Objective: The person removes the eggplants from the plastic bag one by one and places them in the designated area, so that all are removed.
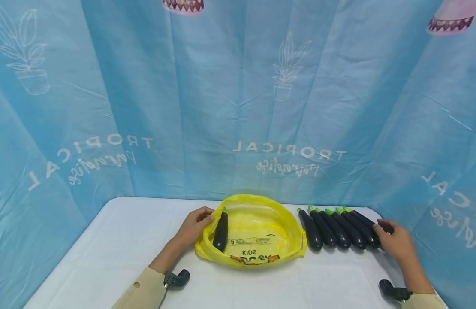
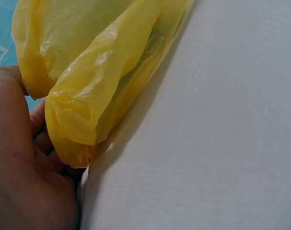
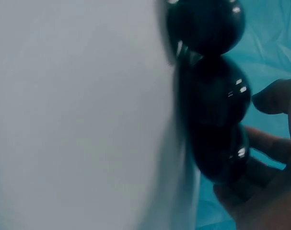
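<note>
My left hand [image 1: 195, 227] grips the left rim of a yellow plastic bag [image 1: 261, 201], which lies with its mouth spread wide. In the left wrist view, folded yellow plastic [image 2: 83, 110] lies against the fingers. One dark eggplant [image 1: 221, 234] with a green stem rests inside the bag, along its left wall. To the bag's right, several eggplants [image 1: 334, 229] lie side by side, green stems pointing away. My right hand [image 1: 399, 242] is at the rightmost eggplant [image 3: 219, 155], fingers along its outer side and thumb apart from it in the right wrist view.
A white-covered table [image 1: 284, 287] carries everything. Blue printed curtain [image 1: 207, 107] hangs along the table's back and sides, close beyond the eggplants' stems. Dark camera mounts [image 1: 178, 279] are strapped at both wrists, over beige sleeves.
</note>
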{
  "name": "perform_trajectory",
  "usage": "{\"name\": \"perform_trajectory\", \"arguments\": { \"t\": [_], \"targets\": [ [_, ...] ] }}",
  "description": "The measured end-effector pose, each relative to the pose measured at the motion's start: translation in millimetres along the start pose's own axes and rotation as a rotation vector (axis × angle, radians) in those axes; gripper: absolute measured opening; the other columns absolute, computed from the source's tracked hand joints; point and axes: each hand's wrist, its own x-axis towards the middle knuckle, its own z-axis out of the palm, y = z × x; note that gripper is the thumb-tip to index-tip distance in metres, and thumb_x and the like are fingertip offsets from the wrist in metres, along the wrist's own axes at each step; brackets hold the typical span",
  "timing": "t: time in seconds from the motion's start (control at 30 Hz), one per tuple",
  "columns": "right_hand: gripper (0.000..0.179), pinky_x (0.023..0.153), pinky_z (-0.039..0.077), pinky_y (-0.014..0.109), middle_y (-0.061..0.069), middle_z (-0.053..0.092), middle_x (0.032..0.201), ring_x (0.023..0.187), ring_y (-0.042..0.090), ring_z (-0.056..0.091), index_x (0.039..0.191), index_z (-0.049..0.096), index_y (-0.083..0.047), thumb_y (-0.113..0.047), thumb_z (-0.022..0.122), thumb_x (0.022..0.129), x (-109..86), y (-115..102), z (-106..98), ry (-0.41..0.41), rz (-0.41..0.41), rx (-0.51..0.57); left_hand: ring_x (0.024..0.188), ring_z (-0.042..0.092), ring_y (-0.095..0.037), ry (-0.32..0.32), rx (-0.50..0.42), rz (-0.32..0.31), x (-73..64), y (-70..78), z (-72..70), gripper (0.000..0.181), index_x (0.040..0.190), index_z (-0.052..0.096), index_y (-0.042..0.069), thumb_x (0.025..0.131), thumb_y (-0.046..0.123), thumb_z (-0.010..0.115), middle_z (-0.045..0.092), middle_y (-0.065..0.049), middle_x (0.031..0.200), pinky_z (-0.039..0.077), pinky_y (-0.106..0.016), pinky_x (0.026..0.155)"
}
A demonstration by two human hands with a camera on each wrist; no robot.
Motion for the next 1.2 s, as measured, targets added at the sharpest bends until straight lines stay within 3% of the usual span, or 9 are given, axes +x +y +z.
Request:
{"name": "perform_trajectory", "arguments": {
  "t": [0.37, 0.9, 1.2],
  "targets": [
    [0.057, 0.101, 0.043, 0.069, 0.039, 0.053, 0.141, 0.129, 0.057, 0.049, 0.144, 0.051, 0.011, -0.034, 0.052, 0.109, -10.4, -35.5, -5.1, 0.064, -0.054, -0.012, 0.099, 0.066, -0.017, -0.003, -0.015, 0.000, -0.8, -2.0, -0.6, 0.023, 0.122, 0.072, 0.007, 0.106, 0.019, 0.061, 0.073, -0.007, 0.112, 0.054, -0.027, 0.088],
    [0.042, 0.099, 0.049, 0.064, 0.031, 0.064, 0.128, 0.120, 0.049, 0.061, 0.136, 0.058, 0.007, -0.023, 0.060, 0.108, -40.0, -107.9, 12.5, 0.066, -0.332, 0.078, 0.099, 0.067, -0.017, 0.001, -0.007, -0.011, -0.4, -1.8, -0.3, 0.021, 0.121, 0.073, 0.009, 0.106, 0.017, 0.060, 0.073, -0.005, 0.111, 0.054, -0.028, 0.088],
    [0.036, 0.104, 0.049, 0.062, 0.022, 0.065, 0.131, 0.123, 0.043, 0.061, 0.135, 0.060, 0.001, -0.021, 0.061, 0.107, -61.1, -142.0, 27.9, 0.010, -0.433, 0.128, 0.100, 0.066, -0.017, 0.005, 0.005, -0.012, -1.6, 1.4, -0.6, 0.022, 0.123, 0.072, 0.006, 0.106, 0.016, 0.061, 0.073, -0.007, 0.113, 0.053, -0.027, 0.088]
  ]
}}
